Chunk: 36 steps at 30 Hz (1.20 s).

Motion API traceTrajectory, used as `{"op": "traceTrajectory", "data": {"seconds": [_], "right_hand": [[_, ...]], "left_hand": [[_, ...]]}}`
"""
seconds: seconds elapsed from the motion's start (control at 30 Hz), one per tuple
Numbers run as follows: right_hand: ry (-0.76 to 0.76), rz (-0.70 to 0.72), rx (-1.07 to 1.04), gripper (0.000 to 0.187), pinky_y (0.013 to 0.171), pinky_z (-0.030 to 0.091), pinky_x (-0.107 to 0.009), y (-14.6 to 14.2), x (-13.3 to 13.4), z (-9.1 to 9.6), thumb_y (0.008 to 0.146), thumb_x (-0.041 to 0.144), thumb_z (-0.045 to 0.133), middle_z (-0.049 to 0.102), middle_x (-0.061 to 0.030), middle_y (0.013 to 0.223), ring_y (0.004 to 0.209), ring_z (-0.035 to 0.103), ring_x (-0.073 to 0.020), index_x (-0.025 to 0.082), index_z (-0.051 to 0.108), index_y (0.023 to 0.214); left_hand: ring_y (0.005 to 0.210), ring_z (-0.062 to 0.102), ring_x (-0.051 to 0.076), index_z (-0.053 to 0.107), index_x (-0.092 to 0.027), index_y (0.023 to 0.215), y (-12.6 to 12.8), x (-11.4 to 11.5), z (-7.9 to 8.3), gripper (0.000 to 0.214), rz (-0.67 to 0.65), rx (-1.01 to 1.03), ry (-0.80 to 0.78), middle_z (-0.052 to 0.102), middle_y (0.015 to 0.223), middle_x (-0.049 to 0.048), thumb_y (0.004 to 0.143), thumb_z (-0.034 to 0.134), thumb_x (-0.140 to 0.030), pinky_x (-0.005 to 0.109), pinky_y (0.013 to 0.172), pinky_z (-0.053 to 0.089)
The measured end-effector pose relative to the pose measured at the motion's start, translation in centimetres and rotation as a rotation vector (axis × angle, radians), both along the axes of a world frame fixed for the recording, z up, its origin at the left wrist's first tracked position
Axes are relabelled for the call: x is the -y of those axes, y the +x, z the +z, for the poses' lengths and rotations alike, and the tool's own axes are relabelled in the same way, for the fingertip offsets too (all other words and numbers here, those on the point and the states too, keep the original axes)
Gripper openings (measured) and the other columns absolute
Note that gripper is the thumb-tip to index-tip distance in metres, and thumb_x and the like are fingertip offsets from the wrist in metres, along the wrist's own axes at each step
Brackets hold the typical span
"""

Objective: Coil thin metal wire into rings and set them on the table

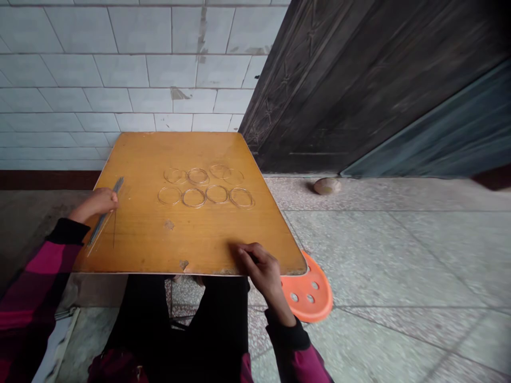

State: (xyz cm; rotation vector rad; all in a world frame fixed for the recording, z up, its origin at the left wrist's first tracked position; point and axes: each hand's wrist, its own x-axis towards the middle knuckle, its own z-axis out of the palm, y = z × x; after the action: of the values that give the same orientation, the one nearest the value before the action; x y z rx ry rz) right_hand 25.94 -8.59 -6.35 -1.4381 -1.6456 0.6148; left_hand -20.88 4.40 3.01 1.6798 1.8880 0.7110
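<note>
My left hand [104, 202] is closed in a pinch at the table's left side. From its fingertips a thin wire [114, 231] hangs down over the wooden tabletop [159, 242]. Under that hand lies a bundle of straight grey wires [97, 229], partly covered by my fingers. Toward the front right edge, my right hand [261, 266] rests with curled fingers and nothing visible in them. Several thin wire rings, among them a front-row ring [194, 206] and a back-row ring [198, 184], lie in two rows across the middle, some touching or overlapping.
An orange stool [315, 306] with holes sits partly under the table's right corner. A rounded stone-like object [327, 185] lies on the tiled floor [399, 255] near a dark wooden door [319, 106]. White wall tiles [139, 32] rise behind the table.
</note>
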Motion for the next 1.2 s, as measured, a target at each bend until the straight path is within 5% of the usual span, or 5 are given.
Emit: {"op": "traceTrajectory", "data": {"seconds": [0.23,0.4,0.63,0.93,1.2], "right_hand": [[-0.152,-0.087,-0.437,0.027,0.051,0.042,-0.025,-1.4,0.0,-0.1,0.085,0.045,0.065,0.059,0.0004,0.065,0.054,0.053,-0.0124,0.019,0.07,0.09],[-0.029,0.073,-0.447,0.02,0.057,0.047,-0.025,-5.1,-1.1,1.2,0.086,0.038,0.066,0.062,-0.0015,0.072,0.06,0.058,-0.0124,0.019,0.071,0.088],[0.33,0.342,-0.28,0.029,0.077,0.058,-0.029,-7.6,-3.5,3.8,0.093,0.022,0.062,0.074,-0.0061,0.097,0.084,0.071,-0.0153,0.024,0.063,0.121],[0.489,0.485,-0.263,0.024,0.072,0.059,-0.026,-6.5,-4.8,6.2,0.091,0.016,0.065,0.076,-0.0071,0.093,0.082,0.072,-0.0151,0.024,0.073,0.112],[0.133,0.777,-0.587,0.016,0.088,0.057,-0.035,-4.7,-8.8,9.5,0.083,0.037,0.074,0.071,-0.0042,0.116,0.098,0.069,-0.0159,0.031,0.077,0.098]], "left_hand": [[0.043,0.051,0.01,0.059,-0.016,0.066,4.6,2.8,3.4,0.012,-0.057,0.446,-0.269,0.065,0.06,0.0038,0.073,0.06,-0.006,0.018,0.04,0.035],[0.051,0.057,0.007,0.058,-0.014,0.079,12.3,3.9,1.3,0.015,-0.109,1.192,-0.257,0.067,0.068,0.0024,0.073,0.072,-0.011,0.014,0.047,0.045],[0.057,0.062,0.006,0.061,-0.012,0.081,20.6,4.1,-0.5,0.009,-0.109,1.567,-0.348,0.067,0.073,0.0024,0.084,0.062,-0.003,0.012,0.053,0.051],[0.061,0.065,0.01,0.063,-0.014,0.079,20.9,2.6,-1.3,0.013,-0.134,1.763,-0.466,0.068,0.072,0.0026,0.091,0.06,-0.018,0.018,0.051,0.052],[0.063,0.068,0.011,0.066,-0.018,0.068,19.7,1.9,0.6,0.046,-0.022,1.937,-0.283,0.066,0.062,-0.0007,0.101,0.039,-0.035,0.025,0.064,0.058]]}}
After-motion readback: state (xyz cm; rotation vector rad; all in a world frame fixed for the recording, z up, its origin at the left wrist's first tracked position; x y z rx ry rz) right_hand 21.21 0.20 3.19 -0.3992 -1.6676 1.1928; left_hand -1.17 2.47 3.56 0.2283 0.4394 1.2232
